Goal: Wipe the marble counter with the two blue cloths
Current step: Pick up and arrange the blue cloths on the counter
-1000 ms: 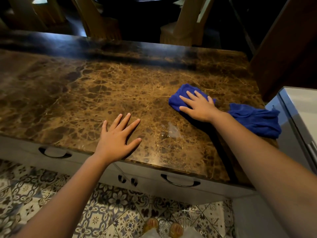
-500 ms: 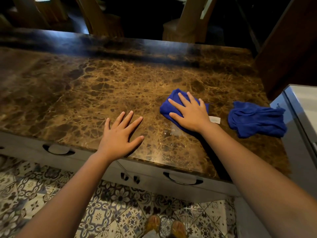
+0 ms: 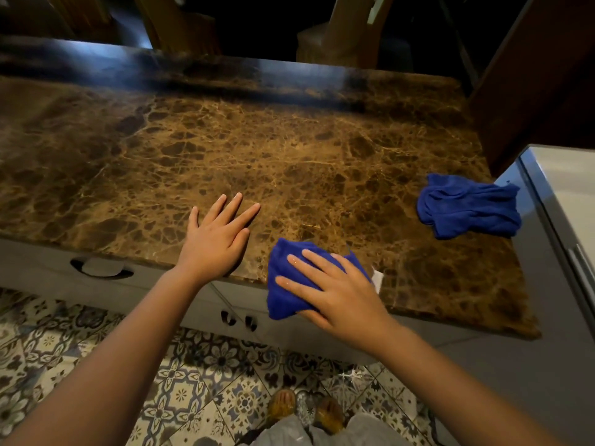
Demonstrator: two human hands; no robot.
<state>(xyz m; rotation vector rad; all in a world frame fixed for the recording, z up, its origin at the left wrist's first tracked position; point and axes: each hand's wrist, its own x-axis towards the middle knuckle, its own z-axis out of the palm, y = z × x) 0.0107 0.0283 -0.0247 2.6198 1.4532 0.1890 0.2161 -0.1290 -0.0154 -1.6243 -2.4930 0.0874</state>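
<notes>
The brown marble counter [image 3: 257,149] fills the middle of the view. My right hand [image 3: 335,291] presses flat on a blue cloth [image 3: 283,284] at the counter's near edge, and part of the cloth hangs over that edge. A white tag [image 3: 377,280] sticks out beside the hand. My left hand [image 3: 215,239] lies flat on the marble just left of it, fingers spread, holding nothing. A second blue cloth [image 3: 467,207] lies crumpled near the counter's right edge, apart from both hands.
Grey drawers with dark handles [image 3: 101,268] run under the counter. A steel appliance [image 3: 560,226] stands against the right side. Wooden chairs [image 3: 347,33] stand beyond the far edge. Patterned floor tiles [image 3: 193,381] and my feet [image 3: 302,408] are below.
My right hand has dragged its blue cloth from the counter's middle right toward me, to the near edge. The left hand stayed flat in place. The other cloth has not moved.
</notes>
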